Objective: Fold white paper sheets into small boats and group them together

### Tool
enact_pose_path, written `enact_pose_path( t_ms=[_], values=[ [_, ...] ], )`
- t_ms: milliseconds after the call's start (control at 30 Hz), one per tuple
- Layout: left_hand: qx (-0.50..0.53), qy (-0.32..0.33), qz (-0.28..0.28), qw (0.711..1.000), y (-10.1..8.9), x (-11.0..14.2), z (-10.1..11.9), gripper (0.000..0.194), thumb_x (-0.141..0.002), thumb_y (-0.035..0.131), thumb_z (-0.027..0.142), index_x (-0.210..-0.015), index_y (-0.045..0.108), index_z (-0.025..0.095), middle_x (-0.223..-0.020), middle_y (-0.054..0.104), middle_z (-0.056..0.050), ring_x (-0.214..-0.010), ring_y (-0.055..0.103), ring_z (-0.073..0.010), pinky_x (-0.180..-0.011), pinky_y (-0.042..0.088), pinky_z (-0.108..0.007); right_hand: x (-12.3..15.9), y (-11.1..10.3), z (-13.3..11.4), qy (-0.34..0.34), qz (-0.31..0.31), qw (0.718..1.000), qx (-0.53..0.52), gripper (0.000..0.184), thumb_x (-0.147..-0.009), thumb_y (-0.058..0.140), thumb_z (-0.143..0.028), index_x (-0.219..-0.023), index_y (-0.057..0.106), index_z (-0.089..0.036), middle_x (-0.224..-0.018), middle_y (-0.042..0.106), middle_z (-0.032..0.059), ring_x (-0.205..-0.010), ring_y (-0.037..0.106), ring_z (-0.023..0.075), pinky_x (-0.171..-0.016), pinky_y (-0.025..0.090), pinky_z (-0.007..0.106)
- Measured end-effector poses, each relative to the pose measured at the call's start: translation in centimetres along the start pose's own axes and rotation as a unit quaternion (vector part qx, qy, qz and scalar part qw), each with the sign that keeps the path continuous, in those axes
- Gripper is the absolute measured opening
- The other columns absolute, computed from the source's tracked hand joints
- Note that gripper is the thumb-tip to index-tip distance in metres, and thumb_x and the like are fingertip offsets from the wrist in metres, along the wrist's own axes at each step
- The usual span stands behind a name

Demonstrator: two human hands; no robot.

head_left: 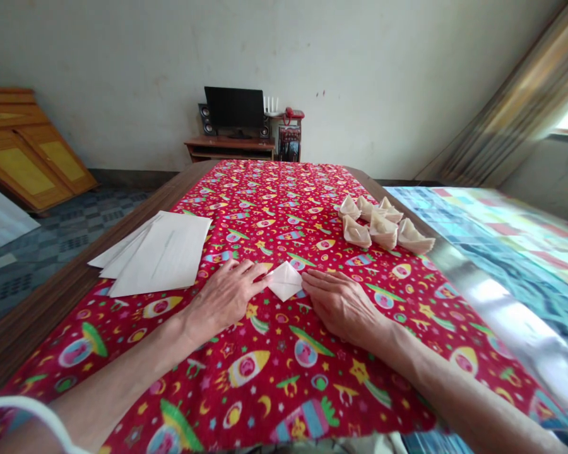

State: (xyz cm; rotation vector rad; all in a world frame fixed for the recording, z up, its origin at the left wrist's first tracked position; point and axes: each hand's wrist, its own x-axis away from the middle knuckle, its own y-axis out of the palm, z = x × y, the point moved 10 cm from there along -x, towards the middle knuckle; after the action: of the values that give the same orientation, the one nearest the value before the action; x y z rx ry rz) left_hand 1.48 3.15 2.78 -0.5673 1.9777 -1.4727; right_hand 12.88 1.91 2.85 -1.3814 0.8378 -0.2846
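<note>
A small piece of white paper [285, 281], folded into a diamond with crease lines on top, lies flat on the red patterned cloth [246, 403] between my hands. My left hand [230, 290] rests palm down, fingers stretched out, its thumb side touching the paper's left corner. On the other side, my right hand [338, 299] lies flat with its fingers together, the tips at the right corner; its thumb is mostly hidden. A fanned stack of white paper sheets [170, 252] is left of my left hand. Several stacks of folded paper boat shapes [383, 228] stand at the right.
The cloth covers a dark wooden table [137, 217]. Against the far wall, a black monitor [234, 108] and speakers stand on a low desk, with a red telephone [293, 115] alongside. A wooden cabinet [38, 151] is at the left, a patterned bed [492, 252] at the right.
</note>
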Motion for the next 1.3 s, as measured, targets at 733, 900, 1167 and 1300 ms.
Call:
enact_pose_path(
  t_ms=[733,900,1167,1300],
  values=[
    [0.300,-0.197,0.033,0.933,2.2,-3.8,-4.6,0.030,-0.084,0.048,0.034,-0.063,0.059,0.016,-0.059,0.057,0.001,-0.058,0.053,-0.0128,-0.055,0.035,-0.023,-2.2,-1.0,0.3,0.069,0.033,0.996,0.036,0.028,-0.093,0.046,-0.034,-0.079,0.064,-0.016,-0.079,0.068,0.0070,-0.076,0.063,0.0188,-0.076,0.043,0.032],
    [0.306,-0.216,0.057,0.926,0.5,-4.5,-4.3,0.032,-0.085,0.046,0.034,-0.063,0.059,0.015,-0.058,0.056,0.001,-0.056,0.051,-0.0126,-0.054,0.033,-0.024,-4.0,-2.0,-0.3,0.103,0.061,0.991,0.064,0.031,-0.088,0.051,-0.041,-0.105,0.061,-0.017,-0.079,0.068,0.0074,-0.073,0.062,0.0200,-0.066,0.038,0.029],
    [0.363,-0.137,0.180,0.904,-2.0,-4.5,-3.2,0.030,-0.094,0.035,0.028,-0.087,0.061,0.015,-0.090,0.061,-0.007,-0.086,0.060,-0.0159,-0.082,0.047,-0.028,-4.2,-1.4,4.0,0.244,0.128,0.941,-0.198,0.032,-0.081,0.048,-0.025,-0.109,0.062,-0.020,-0.063,0.064,-0.0004,-0.054,0.057,0.0129,-0.053,0.036,0.022],
    [0.309,-0.123,0.230,0.915,-1.5,-3.8,-3.2,0.022,-0.089,0.047,0.025,-0.102,0.061,0.016,-0.107,0.056,-0.010,-0.103,0.056,-0.0197,-0.092,0.047,-0.035,-3.4,1.0,6.5,0.333,0.123,0.820,-0.448,0.028,-0.069,0.048,-0.021,-0.092,0.063,-0.016,-0.058,0.058,-0.0022,-0.050,0.051,0.0116,-0.047,0.037,0.020]
  ],
)
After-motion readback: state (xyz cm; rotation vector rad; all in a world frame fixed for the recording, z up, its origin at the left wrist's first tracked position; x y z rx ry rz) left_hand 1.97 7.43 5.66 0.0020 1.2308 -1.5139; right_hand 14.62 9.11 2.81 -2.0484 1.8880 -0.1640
